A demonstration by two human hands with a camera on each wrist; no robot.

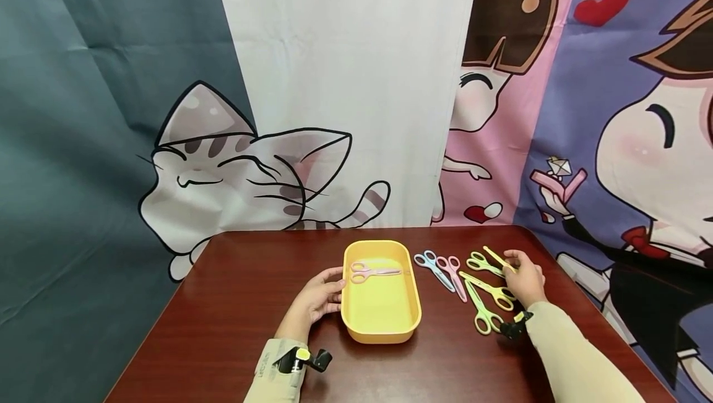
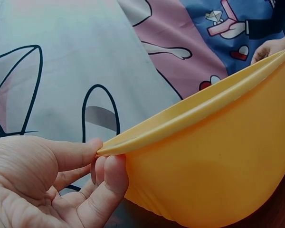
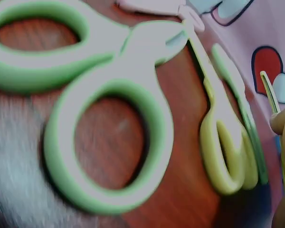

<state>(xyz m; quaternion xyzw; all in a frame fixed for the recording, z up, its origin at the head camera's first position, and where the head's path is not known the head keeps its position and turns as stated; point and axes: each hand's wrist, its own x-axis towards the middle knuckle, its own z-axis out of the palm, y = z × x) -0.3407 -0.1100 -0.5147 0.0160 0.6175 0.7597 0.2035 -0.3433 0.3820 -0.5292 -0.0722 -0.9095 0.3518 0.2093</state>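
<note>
My left hand (image 1: pixel 320 298) pinches the left rim of a yellow plastic tub (image 1: pixel 379 336), thumb on top and fingers below in the left wrist view. Inside the tub, toward its far end, lies a pair of pink scissors (image 1: pixel 374 272). At the right, my right hand (image 1: pixel 523 278) holds yellow scissors (image 1: pixel 497 257) with the blades pointing away to the left; their handles are hidden by the hand. Just left of that hand on the table lie green scissors (image 1: pixel 477 260), another yellow pair (image 1: pixel 490 290) and light green scissors (image 1: pixel 483 314).
Blue scissors (image 1: pixel 434 270) and pink scissors (image 1: pixel 453 276) lie side by side between the tub and the other scissors. The dark red wooden table (image 1: pixel 223 304) ends at a printed cloth backdrop (image 1: pixel 356 81) behind it.
</note>
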